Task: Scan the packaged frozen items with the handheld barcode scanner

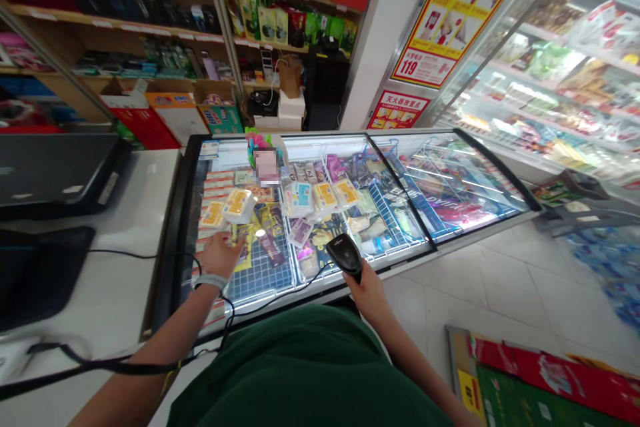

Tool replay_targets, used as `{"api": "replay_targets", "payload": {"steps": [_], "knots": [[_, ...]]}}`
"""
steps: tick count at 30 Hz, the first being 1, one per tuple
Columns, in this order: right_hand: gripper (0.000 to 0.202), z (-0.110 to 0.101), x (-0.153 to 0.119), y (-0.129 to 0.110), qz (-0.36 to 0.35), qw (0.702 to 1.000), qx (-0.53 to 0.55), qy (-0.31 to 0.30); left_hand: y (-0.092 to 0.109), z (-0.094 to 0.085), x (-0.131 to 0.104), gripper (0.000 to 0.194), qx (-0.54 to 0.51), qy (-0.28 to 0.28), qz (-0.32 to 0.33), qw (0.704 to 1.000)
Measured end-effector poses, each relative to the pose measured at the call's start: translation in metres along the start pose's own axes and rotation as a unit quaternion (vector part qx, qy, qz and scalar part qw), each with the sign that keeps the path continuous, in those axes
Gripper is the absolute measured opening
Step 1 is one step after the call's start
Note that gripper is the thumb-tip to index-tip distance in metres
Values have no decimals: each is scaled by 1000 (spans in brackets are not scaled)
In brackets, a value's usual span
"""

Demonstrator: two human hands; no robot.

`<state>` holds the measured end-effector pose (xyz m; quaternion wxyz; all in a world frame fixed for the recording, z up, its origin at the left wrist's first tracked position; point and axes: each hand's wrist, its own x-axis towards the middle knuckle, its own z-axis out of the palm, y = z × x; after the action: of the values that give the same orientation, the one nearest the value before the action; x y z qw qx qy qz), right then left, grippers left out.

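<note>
My right hand (369, 293) is wrapped round the handle of a black barcode scanner (344, 253), its head tilted over the front edge of the chest freezer (330, 290). A black cord runs from the scanner to the left. My left hand (220, 255), with a band on its wrist, hovers at or rests on the freezer's glass lid, fingers apart. Just beyond it lie two white packs with yellow labels (238, 204). On the glass further right are a blue-labelled pack (301, 198) and two more yellow-labelled packs (325, 197). Wrapped frozen goods show beneath the glass.
A counter (145, 240) with a dark monitor or screen (55, 170) stands at left. Colourful toy-like items (257, 140) sit at the freezer's back edge. Open cartons (175, 110) and stocked shelves stand behind. A green-and-red box (545, 380) is on the floor at right.
</note>
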<state>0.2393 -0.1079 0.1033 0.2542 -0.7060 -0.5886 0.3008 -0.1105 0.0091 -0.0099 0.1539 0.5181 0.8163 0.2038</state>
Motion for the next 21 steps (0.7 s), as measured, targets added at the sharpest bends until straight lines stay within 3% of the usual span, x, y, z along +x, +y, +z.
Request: {"api": "replay_targets", "payload": {"steps": [6,12,17,21], "knots": [[24,-2,0,6,13,1000,-12,10,54,38,-35,63,29,-91,147,985],[26,-6,-2,12,21,999,-12,23,103,71,-49,76,81,-118,174,974],[22,-4,-3,10,24,1000,-15,12,111,75,-48,63,105,-120,182,970],[17,0,-2,-2,13,1000,-13,-20,97,55,-54,53,107,-118,205,966]]}}
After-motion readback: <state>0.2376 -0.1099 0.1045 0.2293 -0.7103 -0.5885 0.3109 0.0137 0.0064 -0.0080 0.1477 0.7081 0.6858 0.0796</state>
